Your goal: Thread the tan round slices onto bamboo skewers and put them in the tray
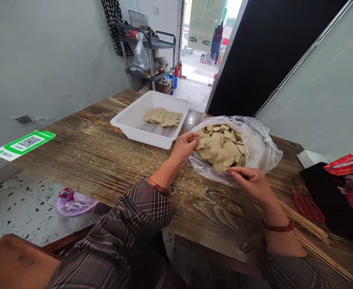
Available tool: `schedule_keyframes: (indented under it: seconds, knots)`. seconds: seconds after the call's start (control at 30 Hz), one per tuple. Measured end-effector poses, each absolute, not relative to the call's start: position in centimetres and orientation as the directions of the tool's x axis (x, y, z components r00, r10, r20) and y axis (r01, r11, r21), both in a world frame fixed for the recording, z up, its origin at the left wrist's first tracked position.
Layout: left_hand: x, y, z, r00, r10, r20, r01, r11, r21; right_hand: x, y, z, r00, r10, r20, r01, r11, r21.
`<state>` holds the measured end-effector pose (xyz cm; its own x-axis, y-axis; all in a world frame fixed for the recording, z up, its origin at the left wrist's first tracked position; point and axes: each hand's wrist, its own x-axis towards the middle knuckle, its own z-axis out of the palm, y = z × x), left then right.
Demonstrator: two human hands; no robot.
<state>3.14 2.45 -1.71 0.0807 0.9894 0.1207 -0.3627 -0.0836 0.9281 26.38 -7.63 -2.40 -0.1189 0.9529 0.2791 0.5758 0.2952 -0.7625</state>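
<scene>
A clear plastic bag (262,146) lies open on the table, full of thin, flat, beige round slices (217,128). Over its front edge several slices sit overlapped in a slanting row, with a thin bamboo skewer (228,169) at the near end. My right hand (251,182) pinches that skewer between thumb and fingers. At the far left end of the row, my left hand (186,146) has its fingers closed on the edge of a beige slice (202,141). Left of the bag, a white plastic tray (143,138) contains skewered beige slices (163,116).
Loose bamboo skewers (317,251) lie by my right forearm, near red-handled scissors (309,206) and a black cloth or bag (329,196). A green-and-white QR code card (24,144) is at the table's left edge. A shelf cart (149,44) stands beyond the wooden table (83,160).
</scene>
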Motion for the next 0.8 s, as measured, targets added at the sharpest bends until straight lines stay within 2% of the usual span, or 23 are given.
schedule_keyframes:
  seconds: [0.27,0.37,0.47,0.6,0.8]
  knots:
    - [3.5,2.4,-1.9,0.111,0.983,0.146,-0.293,-0.108,0.95,25.9,-7.6,-2.8,-0.094,0.964,0.249,0.555,0.259,-0.791]
    - [3.3,2.5,-2.0,0.116,0.983,0.143,-0.33,-0.098,0.939,25.9,-7.6,-2.9,-0.069,0.972,0.223,0.519,0.226,-0.824]
    - [2.9,2.6,-1.9,0.105,0.993,0.057,-0.472,-0.001,0.882,26.1,-7.6,-3.1,-0.041,0.979,0.199,0.471,0.194,-0.86]
    - [2.6,2.4,-1.5,0.211,0.975,-0.064,-0.59,0.179,0.787,26.3,-7.4,-3.3,-0.031,0.984,0.174,0.426,0.17,-0.889]
    - [2.9,1.8,-1.5,0.356,0.934,-0.03,-0.595,0.251,0.764,26.3,-7.4,-3.4,-0.007,0.988,0.152,0.385,0.143,-0.912]
